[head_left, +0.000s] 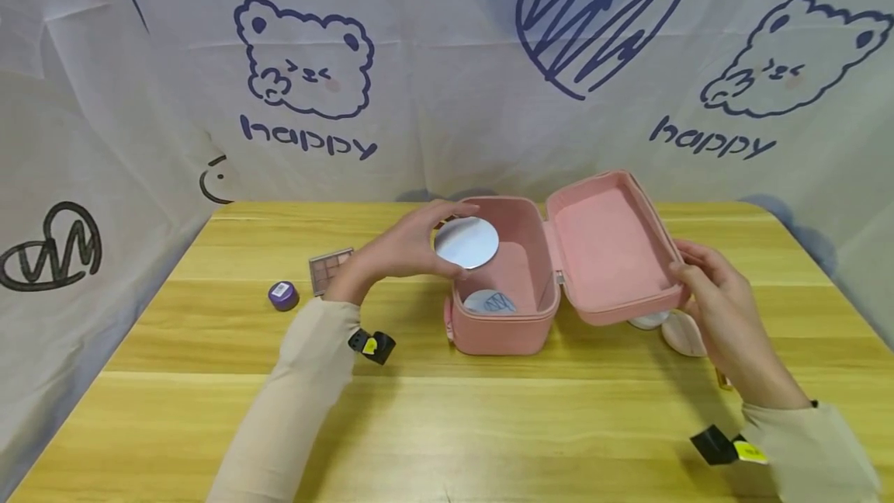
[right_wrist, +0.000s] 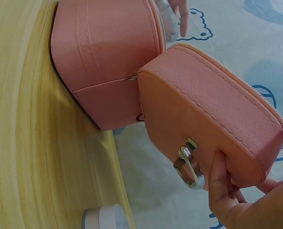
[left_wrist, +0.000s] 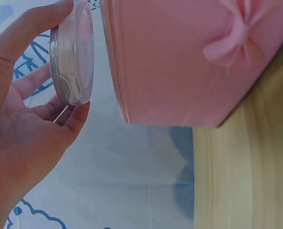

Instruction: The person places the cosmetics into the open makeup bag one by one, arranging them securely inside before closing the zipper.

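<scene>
My left hand (head_left: 401,245) holds a round compact (head_left: 468,242) by its edges, over the opening of a pink cosmetic case (head_left: 503,338). Its upper face is mirror-like; the left wrist view shows a clear rim and a silvery base on the compact (left_wrist: 74,57). Inside the case, near the front wall, lies a shiny round piece (head_left: 489,301) reflecting a scribbled heart. The case's lid (head_left: 608,247) is swung out to the right, and my right hand (head_left: 722,313) grips its outer edge. A metal ring handle (right_wrist: 190,169) sits on the lid's outside.
On the left lie an eyeshadow palette (head_left: 328,270), partly behind my left wrist, and a small purple jar (head_left: 283,296). Under the lid and right hand are a pale round item (head_left: 649,321), a beige rounded item (head_left: 682,334) and a gold-coloured end (head_left: 723,379). A drawn-on cloth (head_left: 447,84) hangs behind.
</scene>
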The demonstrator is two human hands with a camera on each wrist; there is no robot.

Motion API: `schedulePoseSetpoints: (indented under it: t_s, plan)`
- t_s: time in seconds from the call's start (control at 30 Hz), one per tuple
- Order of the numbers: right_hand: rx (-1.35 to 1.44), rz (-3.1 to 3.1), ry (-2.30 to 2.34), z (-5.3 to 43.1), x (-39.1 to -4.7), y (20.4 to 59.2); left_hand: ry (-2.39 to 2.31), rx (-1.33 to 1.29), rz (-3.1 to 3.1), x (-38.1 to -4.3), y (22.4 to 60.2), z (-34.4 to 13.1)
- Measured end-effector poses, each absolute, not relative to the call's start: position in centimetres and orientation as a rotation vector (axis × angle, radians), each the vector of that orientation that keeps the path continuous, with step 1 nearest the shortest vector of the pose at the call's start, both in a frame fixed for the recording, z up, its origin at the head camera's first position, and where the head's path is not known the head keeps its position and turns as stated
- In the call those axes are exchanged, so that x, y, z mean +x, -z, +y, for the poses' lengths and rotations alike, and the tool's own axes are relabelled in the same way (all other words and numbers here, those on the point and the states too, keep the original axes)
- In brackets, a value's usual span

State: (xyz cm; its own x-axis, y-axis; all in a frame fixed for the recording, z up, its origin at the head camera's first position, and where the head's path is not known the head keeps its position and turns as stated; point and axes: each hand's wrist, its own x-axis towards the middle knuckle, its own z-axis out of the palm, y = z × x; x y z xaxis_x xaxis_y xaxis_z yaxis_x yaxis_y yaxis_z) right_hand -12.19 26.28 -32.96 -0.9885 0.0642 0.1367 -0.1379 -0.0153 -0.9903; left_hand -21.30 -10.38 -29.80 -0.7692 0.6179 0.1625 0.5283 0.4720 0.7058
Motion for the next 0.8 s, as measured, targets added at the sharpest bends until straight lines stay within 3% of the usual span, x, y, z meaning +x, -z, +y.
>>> schedulePoseSetpoints:
  t_s: [0.8]
  plan:
    - [0.054,-2.123,-2.117,26.3,-12.2,32.7,-1.087,1.182,2.526,-20.9,30.9,-7.7]
